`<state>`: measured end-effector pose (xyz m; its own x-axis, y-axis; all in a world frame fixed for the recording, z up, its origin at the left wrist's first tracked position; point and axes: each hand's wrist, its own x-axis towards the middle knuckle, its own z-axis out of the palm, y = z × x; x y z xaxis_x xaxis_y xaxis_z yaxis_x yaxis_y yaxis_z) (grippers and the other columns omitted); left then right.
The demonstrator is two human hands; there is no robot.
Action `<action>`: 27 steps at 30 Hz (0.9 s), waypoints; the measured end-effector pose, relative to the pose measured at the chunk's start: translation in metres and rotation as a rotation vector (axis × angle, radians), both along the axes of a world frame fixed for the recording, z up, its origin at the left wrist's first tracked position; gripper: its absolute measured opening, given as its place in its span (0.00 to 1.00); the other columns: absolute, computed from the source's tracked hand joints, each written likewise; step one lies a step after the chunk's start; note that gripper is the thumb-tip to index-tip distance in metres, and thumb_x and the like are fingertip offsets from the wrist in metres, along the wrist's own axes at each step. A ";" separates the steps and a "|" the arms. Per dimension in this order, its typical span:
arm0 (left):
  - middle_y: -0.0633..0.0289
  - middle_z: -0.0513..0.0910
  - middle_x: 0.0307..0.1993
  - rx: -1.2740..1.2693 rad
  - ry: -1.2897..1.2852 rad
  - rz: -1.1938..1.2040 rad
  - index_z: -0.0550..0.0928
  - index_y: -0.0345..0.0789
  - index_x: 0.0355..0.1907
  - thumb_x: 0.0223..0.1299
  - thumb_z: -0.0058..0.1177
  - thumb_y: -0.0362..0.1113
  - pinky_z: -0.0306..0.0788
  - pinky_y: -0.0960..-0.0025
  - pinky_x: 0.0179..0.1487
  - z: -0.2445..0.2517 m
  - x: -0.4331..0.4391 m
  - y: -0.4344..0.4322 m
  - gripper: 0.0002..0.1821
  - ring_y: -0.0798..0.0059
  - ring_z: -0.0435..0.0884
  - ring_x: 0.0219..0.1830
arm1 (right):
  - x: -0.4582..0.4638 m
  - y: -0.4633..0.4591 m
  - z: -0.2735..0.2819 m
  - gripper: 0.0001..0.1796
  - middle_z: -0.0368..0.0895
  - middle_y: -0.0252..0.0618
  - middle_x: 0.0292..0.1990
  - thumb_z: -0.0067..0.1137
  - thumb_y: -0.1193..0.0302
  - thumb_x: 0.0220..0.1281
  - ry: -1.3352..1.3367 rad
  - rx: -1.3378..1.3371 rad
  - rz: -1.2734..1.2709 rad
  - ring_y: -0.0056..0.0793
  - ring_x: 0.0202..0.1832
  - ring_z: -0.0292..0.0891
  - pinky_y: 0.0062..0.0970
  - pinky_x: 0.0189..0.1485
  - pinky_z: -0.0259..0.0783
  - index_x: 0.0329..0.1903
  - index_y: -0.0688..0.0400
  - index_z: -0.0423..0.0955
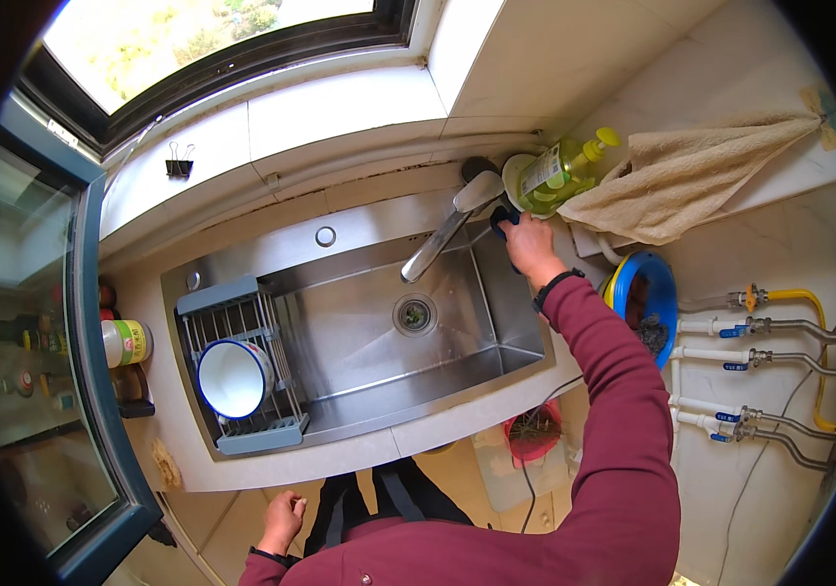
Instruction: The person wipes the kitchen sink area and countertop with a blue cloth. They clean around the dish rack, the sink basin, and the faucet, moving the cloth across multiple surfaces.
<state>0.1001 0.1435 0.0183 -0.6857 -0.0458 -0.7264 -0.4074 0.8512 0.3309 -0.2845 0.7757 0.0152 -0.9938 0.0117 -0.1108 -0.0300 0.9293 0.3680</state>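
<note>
At the back right corner of the stainless steel sink (366,344), my right hand (533,245) grips a dark blue cloth or pad (500,220), mostly covered by my fingers. Just behind that hand stands a green pump bottle (553,179) that bears writing. The chrome faucet (436,245) reaches over the basin to the left of it. My left hand (284,518) hangs beside my body, below the counter's front edge, with its fingers curled and nothing visible in them. A white enamel bowl (233,379) with a blue rim rests tilted in the drying rack (278,344).
Green scraps lie in the drain (414,315). A beige towel (689,172) hangs at the right above a blue basin (652,278). Valved pipes (725,326) line the wall. At left are an open window sash (113,410) and a jar (127,343). Below stands a red bin (539,443).
</note>
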 end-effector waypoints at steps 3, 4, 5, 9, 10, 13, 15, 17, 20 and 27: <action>0.52 0.88 0.39 0.025 0.098 -0.032 0.87 0.36 0.44 0.67 0.65 0.42 0.79 0.54 0.45 0.015 -0.013 0.004 0.12 0.50 0.87 0.43 | -0.005 -0.002 -0.023 0.17 0.81 0.47 0.45 0.55 0.66 0.69 0.049 -0.011 -0.070 0.49 0.46 0.83 0.45 0.47 0.78 0.56 0.39 0.86; 0.52 0.88 0.39 0.020 0.100 -0.033 0.87 0.36 0.44 0.67 0.65 0.41 0.79 0.54 0.45 0.022 -0.016 0.008 0.11 0.50 0.87 0.42 | -0.009 -0.003 -0.032 0.16 0.82 0.47 0.45 0.55 0.66 0.69 0.038 -0.041 -0.100 0.49 0.46 0.84 0.45 0.46 0.78 0.55 0.40 0.86; 0.52 0.87 0.39 0.058 0.158 -0.033 0.87 0.36 0.44 0.67 0.64 0.40 0.79 0.54 0.45 0.028 -0.021 0.013 0.10 0.50 0.87 0.42 | -0.012 -0.003 -0.039 0.16 0.82 0.47 0.44 0.55 0.65 0.69 0.068 -0.002 -0.163 0.49 0.46 0.84 0.44 0.45 0.79 0.55 0.41 0.86; 0.53 0.86 0.38 0.140 0.261 -0.046 0.86 0.36 0.41 0.67 0.63 0.36 0.78 0.55 0.45 0.046 -0.052 0.037 0.07 0.50 0.85 0.41 | -0.025 0.001 -0.050 0.15 0.88 0.46 0.51 0.55 0.65 0.71 -0.216 0.092 -0.084 0.48 0.48 0.86 0.47 0.41 0.79 0.55 0.42 0.86; 0.53 0.86 0.38 0.163 0.293 -0.043 0.86 0.36 0.41 0.67 0.63 0.36 0.78 0.56 0.45 0.049 -0.058 0.043 0.06 0.50 0.85 0.41 | -0.025 0.004 -0.047 0.16 0.89 0.44 0.49 0.55 0.64 0.71 -0.162 0.051 -0.125 0.47 0.48 0.87 0.47 0.41 0.79 0.55 0.42 0.86; 0.53 0.85 0.37 0.181 0.322 -0.034 0.86 0.36 0.40 0.66 0.64 0.35 0.78 0.56 0.45 0.061 -0.065 0.052 0.06 0.50 0.85 0.41 | -0.019 0.010 -0.031 0.17 0.91 0.43 0.45 0.55 0.65 0.69 -0.125 -0.140 -0.127 0.44 0.46 0.88 0.46 0.42 0.79 0.57 0.41 0.86; 0.53 0.85 0.37 0.166 0.314 -0.045 0.86 0.36 0.40 0.65 0.65 0.35 0.78 0.56 0.45 0.064 -0.065 0.052 0.06 0.50 0.85 0.42 | -0.014 0.009 -0.020 0.21 0.91 0.45 0.44 0.57 0.65 0.66 -0.044 -0.185 -0.168 0.43 0.46 0.88 0.47 0.45 0.79 0.60 0.39 0.84; 0.54 0.85 0.37 0.116 0.271 -0.068 0.86 0.36 0.40 0.65 0.65 0.35 0.78 0.56 0.45 0.066 -0.061 0.049 0.06 0.50 0.85 0.42 | -0.013 0.001 -0.016 0.17 0.91 0.44 0.41 0.54 0.67 0.69 -0.040 -0.182 -0.145 0.45 0.45 0.89 0.46 0.43 0.80 0.56 0.44 0.85; 0.54 0.85 0.37 0.115 0.313 -0.084 0.86 0.36 0.40 0.65 0.65 0.35 0.78 0.55 0.45 0.063 -0.055 0.048 0.06 0.50 0.85 0.42 | -0.019 -0.018 -0.018 0.15 0.92 0.43 0.39 0.50 0.67 0.72 -0.121 -0.139 -0.136 0.47 0.43 0.89 0.46 0.42 0.81 0.50 0.53 0.86; 0.55 0.84 0.38 0.159 0.320 -0.062 0.85 0.36 0.41 0.65 0.65 0.35 0.78 0.56 0.45 0.060 -0.058 0.047 0.06 0.50 0.84 0.42 | 0.016 -0.037 0.022 0.20 0.89 0.49 0.44 0.63 0.63 0.64 0.119 -0.755 -0.302 0.55 0.49 0.85 0.47 0.49 0.80 0.59 0.41 0.79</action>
